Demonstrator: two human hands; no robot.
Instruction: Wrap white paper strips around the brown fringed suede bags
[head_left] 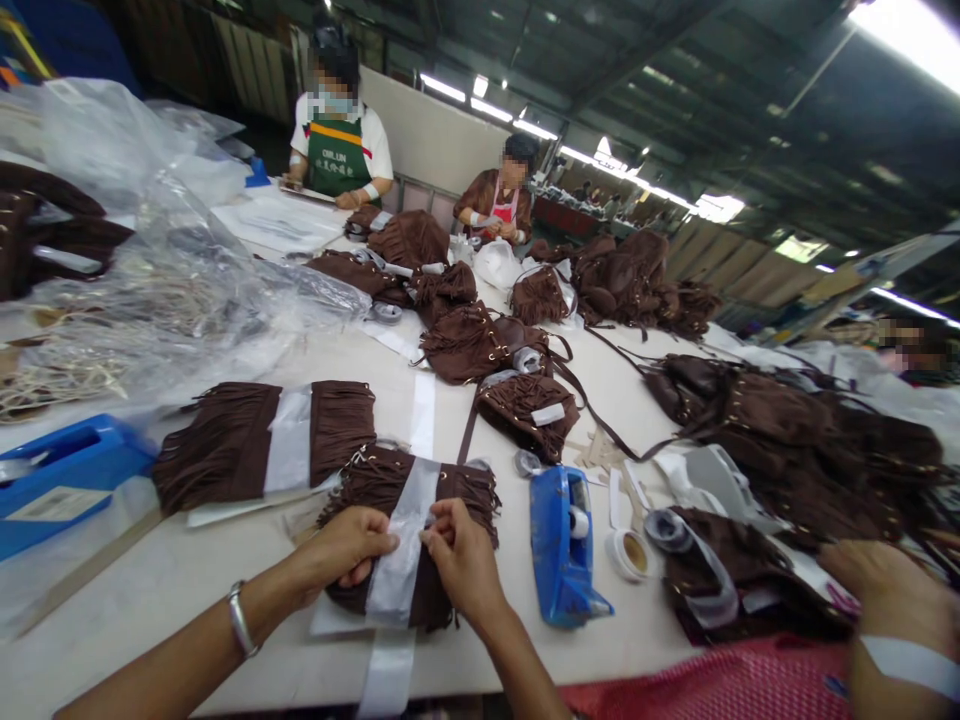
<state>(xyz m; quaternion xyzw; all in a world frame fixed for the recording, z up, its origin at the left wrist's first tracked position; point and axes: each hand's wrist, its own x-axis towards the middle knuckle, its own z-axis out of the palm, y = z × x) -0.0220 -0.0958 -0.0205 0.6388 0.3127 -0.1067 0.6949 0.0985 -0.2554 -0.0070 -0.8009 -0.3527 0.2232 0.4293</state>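
From afar, I watched the left hand (345, 547) and right hand (466, 562) pinch opposite edges of a translucent plastic strip (409, 535) running lengthwise away across a dark-brown fringed bag (466, 485).

Shows left hand (356, 545) and right hand (465, 560) with fingertips at opposite edges of a pale strip (405, 550) crossing a fringed brown bag (375, 488). Includes, at right, a blue tape dispenser (556, 550).
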